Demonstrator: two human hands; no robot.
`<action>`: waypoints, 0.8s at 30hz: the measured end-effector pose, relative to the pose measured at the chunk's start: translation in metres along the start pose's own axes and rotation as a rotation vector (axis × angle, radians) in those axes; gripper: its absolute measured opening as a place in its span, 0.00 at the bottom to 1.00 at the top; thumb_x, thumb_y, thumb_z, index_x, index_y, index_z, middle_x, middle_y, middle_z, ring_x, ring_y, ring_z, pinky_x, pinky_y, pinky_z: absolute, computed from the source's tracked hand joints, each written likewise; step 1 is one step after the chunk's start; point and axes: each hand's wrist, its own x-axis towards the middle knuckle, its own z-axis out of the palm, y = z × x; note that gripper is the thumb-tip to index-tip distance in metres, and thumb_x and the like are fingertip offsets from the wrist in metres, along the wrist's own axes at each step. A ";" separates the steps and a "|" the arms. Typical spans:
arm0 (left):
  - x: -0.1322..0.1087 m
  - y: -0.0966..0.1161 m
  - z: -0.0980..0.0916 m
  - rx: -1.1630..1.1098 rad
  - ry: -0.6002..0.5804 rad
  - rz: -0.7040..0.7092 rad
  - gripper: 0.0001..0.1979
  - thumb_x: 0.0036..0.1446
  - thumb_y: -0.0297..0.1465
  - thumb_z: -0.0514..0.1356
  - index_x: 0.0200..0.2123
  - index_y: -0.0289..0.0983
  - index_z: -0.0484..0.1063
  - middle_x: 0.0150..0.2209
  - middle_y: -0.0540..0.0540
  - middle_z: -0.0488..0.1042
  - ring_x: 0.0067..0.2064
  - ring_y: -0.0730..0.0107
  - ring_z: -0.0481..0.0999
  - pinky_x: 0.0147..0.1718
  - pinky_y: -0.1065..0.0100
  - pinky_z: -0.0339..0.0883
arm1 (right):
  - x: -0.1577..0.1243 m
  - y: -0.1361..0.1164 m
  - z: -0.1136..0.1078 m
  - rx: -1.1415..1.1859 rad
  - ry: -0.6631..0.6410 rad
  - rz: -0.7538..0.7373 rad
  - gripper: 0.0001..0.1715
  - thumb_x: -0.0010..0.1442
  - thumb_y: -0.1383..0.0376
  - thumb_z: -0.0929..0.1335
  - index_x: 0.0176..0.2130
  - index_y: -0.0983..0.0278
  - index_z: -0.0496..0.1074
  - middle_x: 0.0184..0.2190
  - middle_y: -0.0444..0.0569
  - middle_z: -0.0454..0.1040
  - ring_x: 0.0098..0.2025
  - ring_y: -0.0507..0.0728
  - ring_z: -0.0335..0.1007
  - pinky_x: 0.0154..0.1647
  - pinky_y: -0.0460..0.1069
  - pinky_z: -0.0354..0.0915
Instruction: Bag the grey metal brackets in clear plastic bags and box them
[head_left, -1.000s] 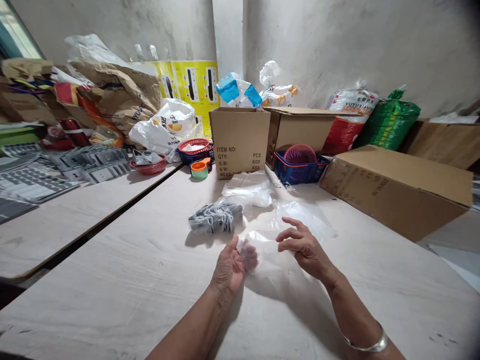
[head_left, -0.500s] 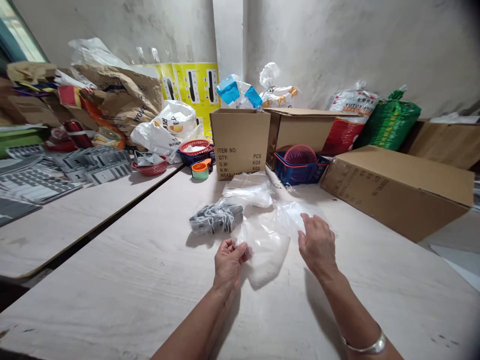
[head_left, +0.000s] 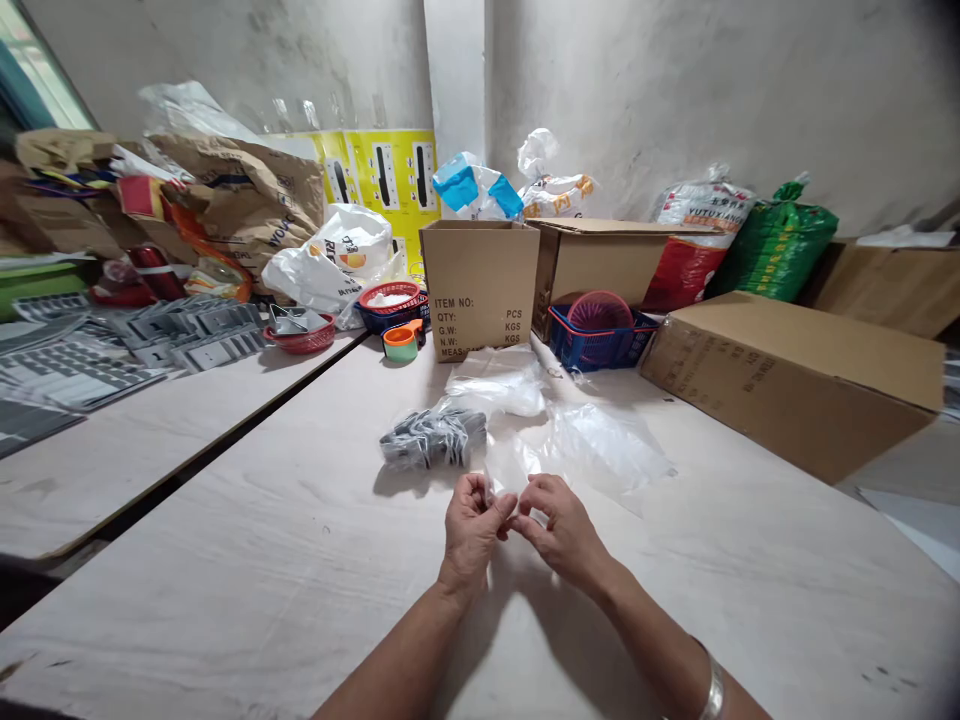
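Both my hands meet over the middle of the table at a clear plastic bag (head_left: 514,460). My left hand (head_left: 474,530) pinches the bag's near edge between thumb and fingers. Close beside it, my right hand (head_left: 562,530) has thumb and fingertips pressed together on the same edge. Part of the bag is hidden behind the fingers. A bundle of dark grey pieces in clear plastic (head_left: 433,438) lies just beyond my left hand. To the right rest more clear bags (head_left: 607,450), and a stack of clear bags (head_left: 499,380) lies farther back.
An upright carton (head_left: 480,280) stands behind the bags. A blue basket (head_left: 600,345) and a large closed carton (head_left: 795,370) are on the right. An orange and green tape roll (head_left: 403,343) sits left of the upright carton. A gap (head_left: 225,425) separates two tabletops.
My right hand has moved left and nearer, from the bags at the right to beside my left hand. The held bag's near part is now gathered at both hands.
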 end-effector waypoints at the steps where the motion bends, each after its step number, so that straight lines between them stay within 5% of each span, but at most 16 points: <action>1: 0.000 0.000 0.000 0.025 -0.005 -0.007 0.18 0.46 0.36 0.65 0.32 0.38 0.59 0.21 0.58 0.63 0.19 0.83 0.61 0.18 0.78 0.55 | 0.001 0.002 -0.003 0.060 -0.006 0.016 0.07 0.53 0.65 0.69 0.25 0.62 0.68 0.31 0.46 0.68 0.44 0.57 0.63 0.43 0.50 0.60; 10: 0.003 -0.018 -0.009 0.359 -0.023 0.030 0.19 0.48 0.38 0.63 0.38 0.39 0.56 0.20 0.59 0.60 0.20 0.79 0.61 0.19 0.75 0.58 | 0.008 0.018 -0.032 0.234 0.164 0.066 0.08 0.55 0.62 0.68 0.26 0.62 0.68 0.31 0.46 0.68 0.44 0.57 0.66 0.48 0.52 0.60; 14: -0.003 -0.022 -0.007 0.755 0.095 0.373 0.30 0.45 0.33 0.64 0.49 0.39 0.54 0.38 0.46 0.66 0.34 0.68 0.68 0.33 0.64 0.67 | 0.008 0.018 -0.046 0.027 0.166 -0.059 0.06 0.56 0.65 0.67 0.27 0.62 0.68 0.37 0.48 0.67 0.49 0.59 0.62 0.50 0.54 0.59; 16: -0.006 -0.018 -0.005 0.931 0.141 0.593 0.32 0.45 0.30 0.63 0.53 0.39 0.54 0.51 0.38 0.59 0.46 0.59 0.65 0.42 0.56 0.65 | 0.006 0.013 -0.050 -0.118 0.126 -0.126 0.05 0.56 0.68 0.67 0.28 0.62 0.68 0.40 0.50 0.67 0.52 0.60 0.59 0.49 0.55 0.59; 19: -0.008 -0.011 -0.005 1.086 0.139 0.792 0.24 0.49 0.27 0.60 0.51 0.39 0.60 0.55 0.37 0.53 0.53 0.53 0.59 0.48 0.51 0.60 | 0.003 0.006 -0.050 -0.302 0.070 -0.218 0.05 0.56 0.71 0.66 0.30 0.62 0.69 0.44 0.51 0.66 0.55 0.61 0.56 0.49 0.56 0.59; 24: -0.001 -0.008 -0.012 1.157 0.138 0.828 0.04 0.52 0.27 0.57 0.32 0.38 0.71 0.42 0.41 0.61 0.46 0.58 0.64 0.44 0.57 0.62 | 0.001 -0.004 -0.040 -0.452 0.014 -0.230 0.02 0.56 0.69 0.66 0.34 0.63 0.68 0.45 0.54 0.66 0.54 0.62 0.57 0.49 0.56 0.58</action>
